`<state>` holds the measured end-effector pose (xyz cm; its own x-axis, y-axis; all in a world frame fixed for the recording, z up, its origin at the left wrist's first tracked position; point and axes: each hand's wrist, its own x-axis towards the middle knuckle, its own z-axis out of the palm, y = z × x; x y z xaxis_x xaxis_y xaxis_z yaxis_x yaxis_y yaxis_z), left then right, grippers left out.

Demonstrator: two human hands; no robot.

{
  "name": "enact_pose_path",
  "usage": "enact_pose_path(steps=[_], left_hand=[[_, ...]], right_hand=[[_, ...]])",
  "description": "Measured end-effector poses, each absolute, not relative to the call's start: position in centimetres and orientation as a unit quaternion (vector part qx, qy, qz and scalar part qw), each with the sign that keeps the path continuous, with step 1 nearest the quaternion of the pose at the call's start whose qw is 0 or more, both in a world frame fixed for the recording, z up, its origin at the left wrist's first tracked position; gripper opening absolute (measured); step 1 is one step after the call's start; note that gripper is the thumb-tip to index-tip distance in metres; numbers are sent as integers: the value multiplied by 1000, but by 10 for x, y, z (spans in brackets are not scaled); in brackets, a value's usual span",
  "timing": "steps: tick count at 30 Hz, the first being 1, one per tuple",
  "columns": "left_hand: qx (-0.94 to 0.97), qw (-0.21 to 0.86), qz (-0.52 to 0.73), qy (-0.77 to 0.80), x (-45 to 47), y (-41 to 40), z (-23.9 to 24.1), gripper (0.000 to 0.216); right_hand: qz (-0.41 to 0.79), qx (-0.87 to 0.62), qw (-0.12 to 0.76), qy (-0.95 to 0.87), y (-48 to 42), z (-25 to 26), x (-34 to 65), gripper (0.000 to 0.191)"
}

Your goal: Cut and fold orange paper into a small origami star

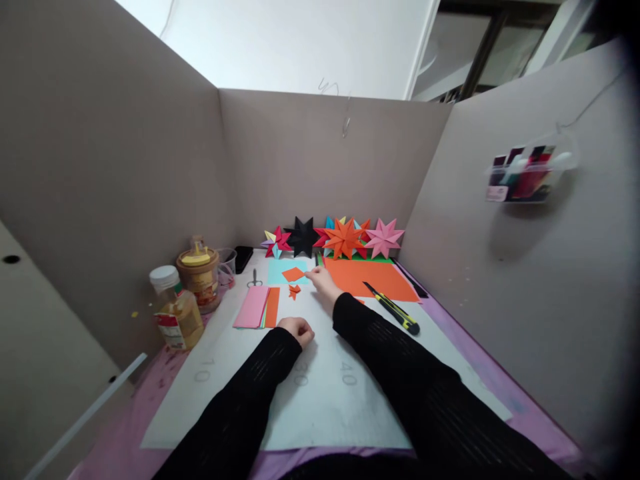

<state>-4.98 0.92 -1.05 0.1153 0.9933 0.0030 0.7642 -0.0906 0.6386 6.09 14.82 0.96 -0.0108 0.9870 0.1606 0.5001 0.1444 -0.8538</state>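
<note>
My right hand (324,282) reaches forward over the white mat (320,393), its fingertips pinched at the edge of a small orange paper square (293,273) that lies on a light blue sheet (280,267). A small folded orange piece (294,291) lies just in front of it. My left hand (297,329) rests curled in a fist on the mat, holding nothing that I can see, just right of a stack of pink and orange papers (257,308).
Several folded paper stars (343,237) lean on the back wall. A large orange sheet (370,279) and a yellow-black utility knife (393,308) lie right. Scissors (255,279), a jar (200,277) and a bottle (173,312) stand left. Cardboard walls enclose the desk.
</note>
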Motion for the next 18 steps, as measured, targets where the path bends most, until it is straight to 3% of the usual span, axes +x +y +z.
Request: enact_pose_path(steps=[7, 13, 18], left_hand=[[701, 232, 239, 630, -47, 12, -11, 24], [699, 196, 300, 619, -47, 14, -17, 21], [716, 166, 314, 601, -47, 11, -14, 23]], right_hand=[[289, -535, 459, -648, 107, 19, 174, 14], [30, -589, 245, -770, 89, -12, 206, 24], [10, -600, 203, -774, 101, -23, 199, 28]])
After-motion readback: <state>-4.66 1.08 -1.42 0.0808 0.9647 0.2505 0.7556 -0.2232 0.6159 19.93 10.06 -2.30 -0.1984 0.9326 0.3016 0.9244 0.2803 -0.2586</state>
